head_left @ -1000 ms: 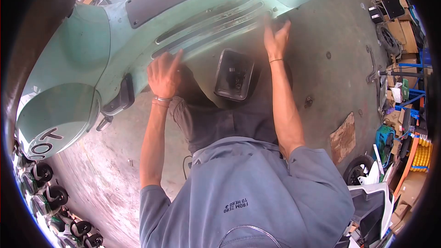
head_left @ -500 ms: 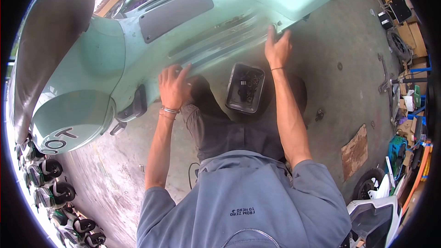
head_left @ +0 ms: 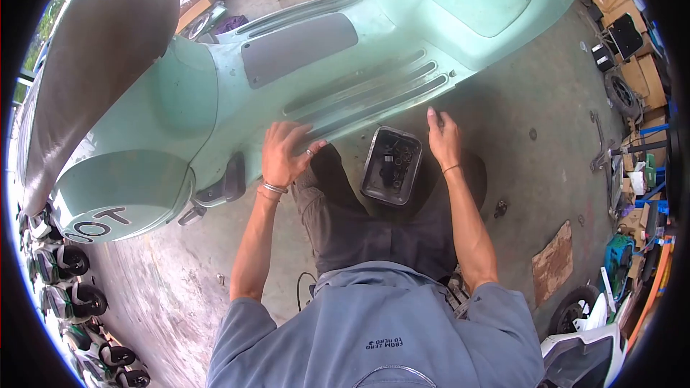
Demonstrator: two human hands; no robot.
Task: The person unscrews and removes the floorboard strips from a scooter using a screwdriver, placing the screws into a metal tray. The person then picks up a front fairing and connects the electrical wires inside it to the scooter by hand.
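Observation:
A pale green scooter (head_left: pixel 201 86) stretches across the upper view, with a dark seat (head_left: pixel 108 65) at the left and a grey mat (head_left: pixel 300 50) on its floorboard. My left hand (head_left: pixel 286 152), a ring and bracelet on it, rests at the floorboard's near edge beside the dark strips, fingers apart, holding nothing. Just below the right end of that edge is my right hand (head_left: pixel 444 140), thumb and fingers apart and nothing visible between them. Between the hands, a black tray (head_left: pixel 368 188) with small dark parts lies low, near my knees.
Boxes, wheels and parts line blue shelving (head_left: pixel 652 129) at the right. A brown flat piece (head_left: pixel 552 262) lies on the floor. White body panels (head_left: pixel 586 352) sit at the lower right. Several small-wheeled vehicles (head_left: pixel 72 294) stand at the far left.
The view has shifted, so the scooter and tray appear lower and further right. My right hand has come away from the floorboard edge; my left hand remains at the edge.

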